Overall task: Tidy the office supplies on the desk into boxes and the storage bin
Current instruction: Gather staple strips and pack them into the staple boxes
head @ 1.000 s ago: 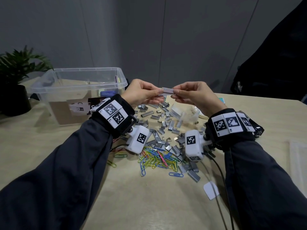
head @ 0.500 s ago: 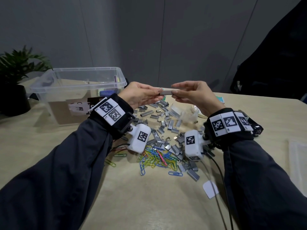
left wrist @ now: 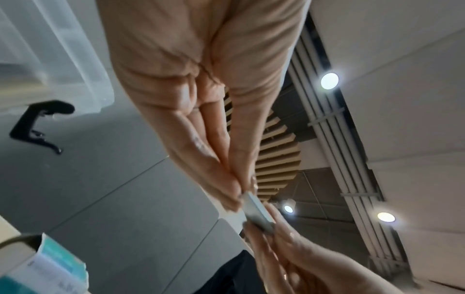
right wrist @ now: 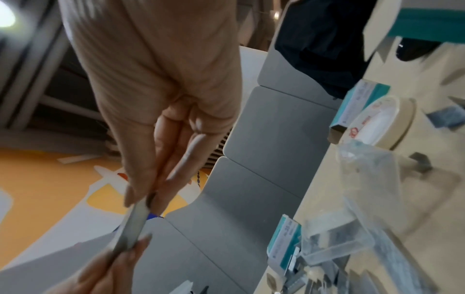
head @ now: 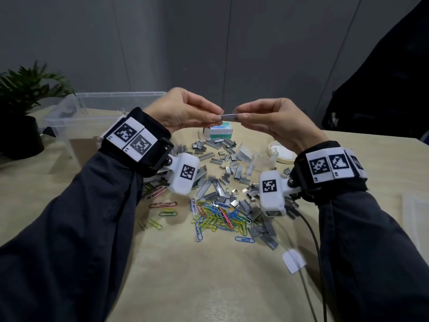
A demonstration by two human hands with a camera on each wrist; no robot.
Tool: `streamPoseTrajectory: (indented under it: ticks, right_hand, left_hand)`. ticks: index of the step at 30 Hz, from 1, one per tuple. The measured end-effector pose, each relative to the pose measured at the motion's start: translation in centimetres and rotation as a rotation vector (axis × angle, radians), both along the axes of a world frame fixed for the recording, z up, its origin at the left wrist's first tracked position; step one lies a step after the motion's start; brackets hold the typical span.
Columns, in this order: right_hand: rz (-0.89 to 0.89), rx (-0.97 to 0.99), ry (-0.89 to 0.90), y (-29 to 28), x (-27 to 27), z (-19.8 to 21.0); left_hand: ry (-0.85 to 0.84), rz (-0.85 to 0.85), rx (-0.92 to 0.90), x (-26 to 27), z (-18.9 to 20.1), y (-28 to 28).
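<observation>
A grey panelled wall stands behind a pale tabletop (head: pixel 209 287) that fills the lower frame. At centre, both hands are raised above a scatter of loose staple strips (head: pixel 222 180) and a heap of coloured paper clips (head: pixel 216 217) just below them. The left hand (head: pixel 185 110) and right hand (head: pixel 276 119) each pinch one end of a single staple strip (head: pixel 228 117), fingers closed on it from either side, holding it level in the air. Directly beneath sits a small teal staple box (head: pixel 221 132); a roll of tape (head: pixel 282 154) lies to its right. A clear storage bin (head: pixel 92 112) stands at upper left, beside a potted plant (head: pixel 21 89). The step in hand looks like gathering staples for boxing. The next move probably calls for lowering the strip, lined up with the box's opening, and sliding it in without snapping it.
</observation>
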State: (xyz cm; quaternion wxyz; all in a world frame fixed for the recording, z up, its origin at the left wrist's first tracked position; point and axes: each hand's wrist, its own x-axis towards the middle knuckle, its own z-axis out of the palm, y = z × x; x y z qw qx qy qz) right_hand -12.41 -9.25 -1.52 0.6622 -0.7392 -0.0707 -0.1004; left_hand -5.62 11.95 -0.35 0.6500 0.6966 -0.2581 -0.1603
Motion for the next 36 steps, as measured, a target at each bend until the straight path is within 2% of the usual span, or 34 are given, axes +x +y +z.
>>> streamPoseTrajectory:
  ticks: [2, 6, 11, 18, 27, 32, 36]
  right_hand:
    - [-0.070, -0.078, -0.047, 0.2, 0.1, 0.0]
    - [-0.211, -0.213, -0.207, 0.4, 0.5, -0.4]
    - [-0.288, -0.181, -0.298, 0.9, 0.6, -0.4]
    - [-0.351, 0.033, -0.166, 1.8, 1.4, -0.5]
    - [-0.344, -0.003, -0.160, 1.9, 1.4, -1.0]
    - [-0.436, 0.043, -0.162, 1.2, 1.3, -0.8]
    - [-0.473, -0.034, -0.225, -0.1, 0.5, -0.3]
  left_hand:
    - [0.011, 0.042, -0.081, 0.1, -0.3, -0.5]
    - [0.186, 0.095, -0.295, 0.4, -0.6, -1.0]
    - [0.259, 0.081, -0.368, -0.2, -0.5, -1.2]
    - [0.078, 0.247, -0.333, -0.4, -0.9, -1.9]
    - [-0.084, 0.308, -0.290, -0.6, -2.1, -3.0]
    - [-0.191, 0.287, -0.271, -1.3, -1.9, -4.7]
    - [-0.219, 0.295, -0.283, -1.3, -1.2, -6.3]
